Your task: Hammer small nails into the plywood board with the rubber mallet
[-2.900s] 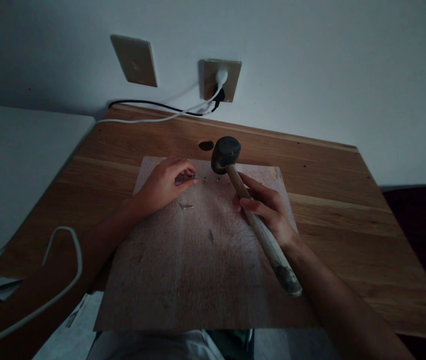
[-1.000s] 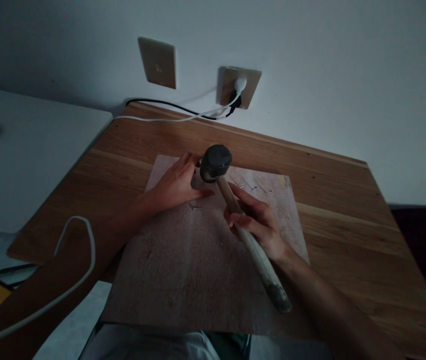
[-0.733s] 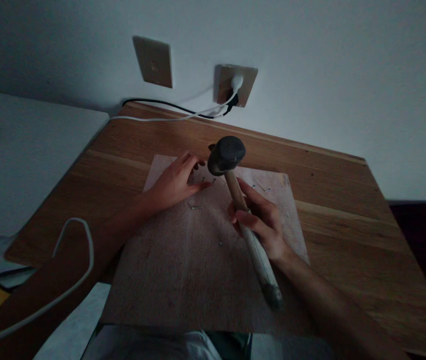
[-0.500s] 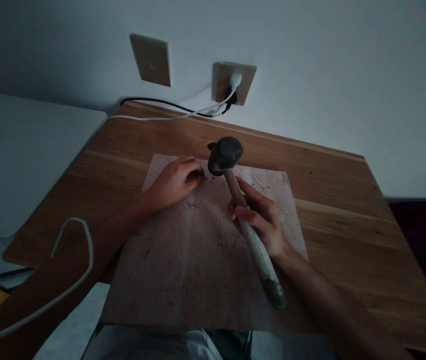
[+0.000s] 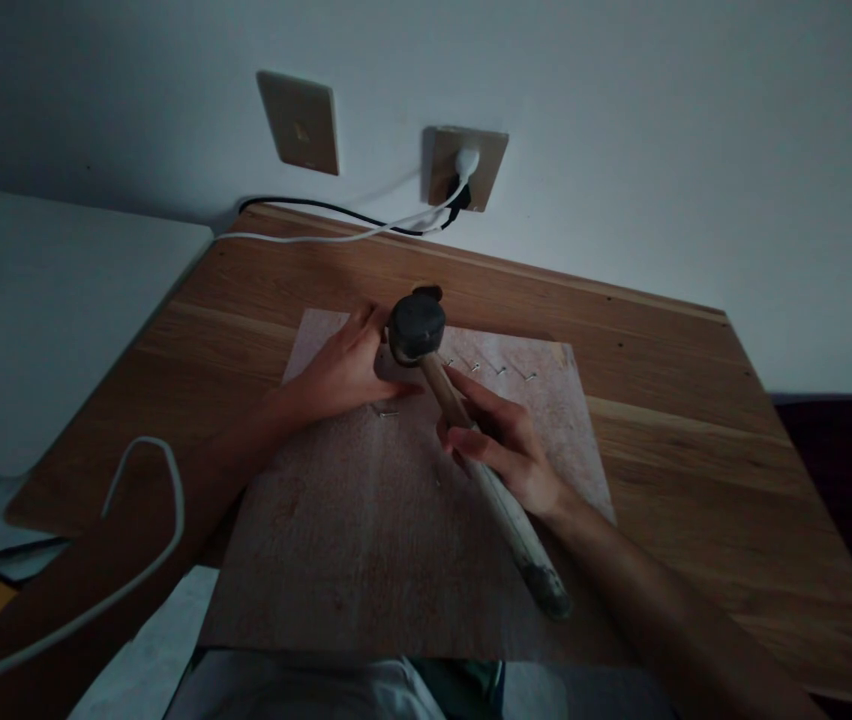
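I'd judge the nailing to be partly done: along the far side of the board [image 5: 336,540], four small nails [image 5: 502,370] show in a row, seemingly set into the wood, though I can't tell how deep. A spot further left in that row lies behind the head of the mallet [image 5: 507,510], so whether a nail stands there is hidden from me. At least one loose nail [image 5: 388,413] lies flat just below my left hand [image 5: 351,365], and something small and thin, perhaps another, lies near my right hand [image 5: 512,455]; these look left over to be used. My left grip is spread, thumb and fingers apart around the mallet head, fingertips partly covered; my right grip is wrapped round the wooden handle. The board lies on the table [image 5: 666,430], reaching past its near edge. A white cord [image 5: 178,500] loops over my left forearm and could snag; other cables [image 5: 298,239] run to the wall socket [image 5: 469,165], clear of the board. Dim light makes the nails hard to read.
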The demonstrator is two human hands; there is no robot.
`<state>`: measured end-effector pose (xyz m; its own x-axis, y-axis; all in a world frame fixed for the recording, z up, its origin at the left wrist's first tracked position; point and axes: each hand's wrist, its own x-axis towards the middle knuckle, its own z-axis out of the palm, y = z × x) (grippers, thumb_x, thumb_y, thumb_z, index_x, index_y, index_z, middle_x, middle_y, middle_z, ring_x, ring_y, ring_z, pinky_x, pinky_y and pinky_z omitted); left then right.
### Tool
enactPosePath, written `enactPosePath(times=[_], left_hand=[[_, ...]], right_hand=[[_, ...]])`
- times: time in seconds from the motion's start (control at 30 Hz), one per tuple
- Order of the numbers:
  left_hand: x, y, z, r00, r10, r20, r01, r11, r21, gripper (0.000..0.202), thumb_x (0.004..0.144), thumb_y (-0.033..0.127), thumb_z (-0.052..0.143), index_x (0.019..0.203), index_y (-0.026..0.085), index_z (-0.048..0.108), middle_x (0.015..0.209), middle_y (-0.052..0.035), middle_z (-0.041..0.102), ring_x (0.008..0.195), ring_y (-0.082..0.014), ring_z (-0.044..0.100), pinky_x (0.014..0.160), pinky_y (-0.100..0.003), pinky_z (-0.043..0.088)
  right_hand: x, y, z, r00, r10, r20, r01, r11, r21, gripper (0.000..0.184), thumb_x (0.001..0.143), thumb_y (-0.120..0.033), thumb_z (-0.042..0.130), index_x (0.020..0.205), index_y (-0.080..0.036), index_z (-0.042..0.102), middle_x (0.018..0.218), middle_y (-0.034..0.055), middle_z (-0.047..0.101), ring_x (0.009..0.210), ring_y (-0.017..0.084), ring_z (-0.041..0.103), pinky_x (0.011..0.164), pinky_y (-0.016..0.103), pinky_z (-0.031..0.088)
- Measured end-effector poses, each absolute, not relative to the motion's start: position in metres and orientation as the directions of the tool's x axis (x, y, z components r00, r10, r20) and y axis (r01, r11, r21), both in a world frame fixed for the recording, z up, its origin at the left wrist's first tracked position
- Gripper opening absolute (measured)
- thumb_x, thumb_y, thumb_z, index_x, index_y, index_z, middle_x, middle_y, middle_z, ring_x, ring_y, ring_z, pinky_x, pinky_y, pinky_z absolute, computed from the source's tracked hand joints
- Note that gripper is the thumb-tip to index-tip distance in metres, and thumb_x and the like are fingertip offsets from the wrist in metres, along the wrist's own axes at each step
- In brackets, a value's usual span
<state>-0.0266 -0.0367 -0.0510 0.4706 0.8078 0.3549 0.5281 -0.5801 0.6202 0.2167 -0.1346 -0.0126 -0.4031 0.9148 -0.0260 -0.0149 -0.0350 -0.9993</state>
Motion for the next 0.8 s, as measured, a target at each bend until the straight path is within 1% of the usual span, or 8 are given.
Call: enactPosePath(times=[0.13, 0.2, 0.3, 0.4, 0.47, 0.57, 0.67, 0.8], left_hand=[[-0.030, -0.034, -0.043, 0.446, 0.831, 0.333, 0.538, -0.546, 0.642, 0.074, 0.075, 0.051, 0.095, 0.131, 0.023, 0.057, 0.129, -0.0100, 0.060, 0.121, -0.0318, 0.064, 0.106, -0.050, 0.057], [-0.036, -0.034, -0.033, 0.464, 0.833, 0.303, 0.543, -0.537, 0.646, 0.064, 0.080, 0.051, 0.091, 0.127, 0.022, 0.060, 0.125, -0.0084, 0.063, 0.113, -0.0285, 0.066, 0.100, -0.045, 0.058], [-0.048, -0.040, -0.017, 0.568, 0.786, 0.244, 0.520, -0.572, 0.634, 0.045, 0.087, 0.055, 0.084, 0.111, 0.021, 0.065, 0.110, -0.0050, 0.067, 0.099, -0.0234, 0.066, 0.091, -0.038, 0.056], [-0.056, -0.056, -0.010, 0.677, 0.724, 0.133, 0.502, -0.586, 0.635, 0.039, 0.093, 0.058, 0.078, 0.098, 0.021, 0.068, 0.099, -0.0030, 0.068, 0.089, -0.0202, 0.065, 0.083, -0.034, 0.053], [-0.057, -0.067, -0.012, 0.720, 0.689, 0.087, 0.506, -0.606, 0.614, 0.036, 0.095, 0.057, 0.076, 0.094, 0.021, 0.069, 0.098, -0.0036, 0.068, 0.089, -0.0204, 0.065, 0.082, -0.033, 0.051], [-0.056, -0.075, -0.016, 0.746, 0.660, 0.085, 0.498, -0.639, 0.587, 0.028, 0.102, 0.047, 0.069, 0.092, 0.021, 0.071, 0.099, -0.0048, 0.070, 0.094, -0.0214, 0.067, 0.086, -0.034, 0.051], [-0.058, -0.069, -0.015, 0.737, 0.666, 0.113, 0.485, -0.638, 0.598, 0.024, 0.105, 0.040, 0.062, 0.093, 0.021, 0.071, 0.099, -0.0048, 0.071, 0.094, -0.0205, 0.068, 0.088, -0.033, 0.052], [-0.065, -0.045, -0.010, 0.623, 0.767, 0.153, 0.533, -0.560, 0.634, 0.023, 0.104, 0.040, 0.061, 0.097, 0.021, 0.071, 0.091, -0.0024, 0.073, 0.084, -0.0181, 0.068, 0.082, -0.032, 0.051]], right_hand=[[0.217, -0.136, -0.015, -0.378, 0.926, -0.019, -0.024, -0.031, -0.999, 0.069, 0.093, -0.031, 0.073, 0.159, -0.018, 0.059, 0.078, -0.0026, 0.067, 0.064, 0.016, 0.054, 0.061, 0.032, 0.045], [0.218, -0.136, -0.015, -0.347, 0.938, -0.006, -0.044, -0.022, -0.999, 0.070, 0.092, -0.033, 0.072, 0.159, -0.018, 0.059, 0.077, -0.0028, 0.067, 0.063, 0.016, 0.054, 0.060, 0.032, 0.044], [0.219, -0.136, -0.013, -0.299, 0.954, 0.000, -0.030, -0.010, -1.000, 0.070, 0.090, -0.036, 0.072, 0.157, -0.018, 0.061, 0.076, -0.0026, 0.067, 0.065, 0.017, 0.054, 0.058, 0.032, 0.042], [0.222, -0.135, -0.010, -0.265, 0.964, -0.021, -0.027, -0.029, -0.999, 0.070, 0.089, -0.038, 0.072, 0.156, -0.017, 0.061, 0.075, -0.0026, 0.066, 0.063, 0.017, 0.053, 0.055, 0.031, 0.039], [0.224, -0.134, -0.009, -0.245, 0.969, -0.038, -0.051, -0.052, -0.997, 0.072, 0.089, -0.038, 0.072, 0.156, -0.015, 0.061, 0.075, -0.0027, 0.066, 0.060, 0.016, 0.050, 0.053, 0.031, 0.037], [0.225, -0.133, -0.010, -0.219, 0.975, -0.048, -0.074, -0.065, -0.995, 0.074, 0.087, -0.038, 0.073, 0.155, -0.013, 0.061, 0.076, -0.0028, 0.066, 0.058, 0.015, 0.049, 0.052, 0.031, 0.036], [0.225, -0.133, -0.010, -0.205, 0.978, -0.047, -0.059, -0.060, -0.996, 0.074, 0.085, -0.038, 0.074, 0.153, -0.012, 0.063, 0.074, -0.0032, 0.065, 0.059, 0.015, 0.050, 0.053, 0.031, 0.036], [0.224, -0.134, -0.008, -0.211, 0.976, -0.056, -0.032, -0.064, -0.997, 0.075, 0.086, -0.039, 0.072, 0.156, -0.015, 0.061, 0.074, -0.0032, 0.065, 0.059, 0.016, 0.050, 0.053, 0.031, 0.037]])
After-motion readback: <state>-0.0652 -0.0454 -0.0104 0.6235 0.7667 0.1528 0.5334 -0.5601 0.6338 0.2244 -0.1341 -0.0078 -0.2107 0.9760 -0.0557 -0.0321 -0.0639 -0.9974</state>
